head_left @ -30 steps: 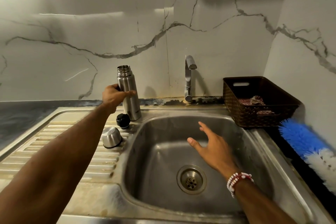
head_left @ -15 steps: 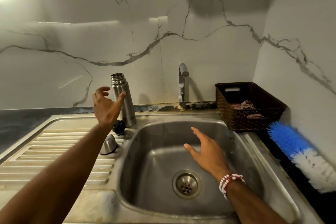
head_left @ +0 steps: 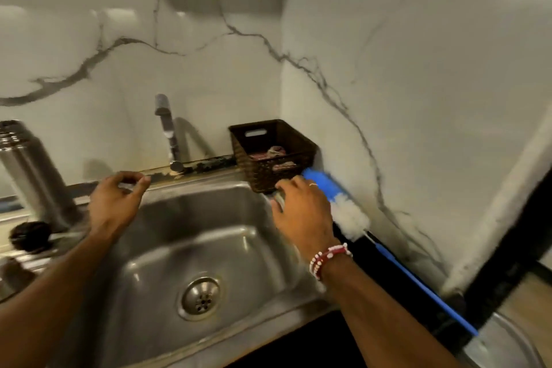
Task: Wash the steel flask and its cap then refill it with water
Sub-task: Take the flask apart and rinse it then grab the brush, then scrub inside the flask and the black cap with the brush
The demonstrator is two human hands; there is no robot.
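The steel flask (head_left: 33, 176) stands open-topped at the far left on the sink's draining board. Its black stopper (head_left: 30, 236) lies just in front of it, and the steel cap (head_left: 13, 275) is blurred at the left edge. My left hand (head_left: 115, 203) hovers over the basin's back left corner, fingers loosely curled, holding nothing. My right hand (head_left: 301, 212) is at the basin's right rim, fingers spread, beside the blue and white bottle brush (head_left: 337, 203). I cannot tell whether it touches the brush.
The steel sink basin (head_left: 191, 218) with its drain (head_left: 201, 297) fills the middle. A tap (head_left: 167, 131) stands at the back wall. A brown woven basket (head_left: 286, 170) with cloths sits in the corner. The brush's blue handle (head_left: 418, 287) runs along the right wall.
My left hand has let go of the flask and drawn away to the right. My right hand has moved from over the basin to the brush at the right rim. The view swung right.
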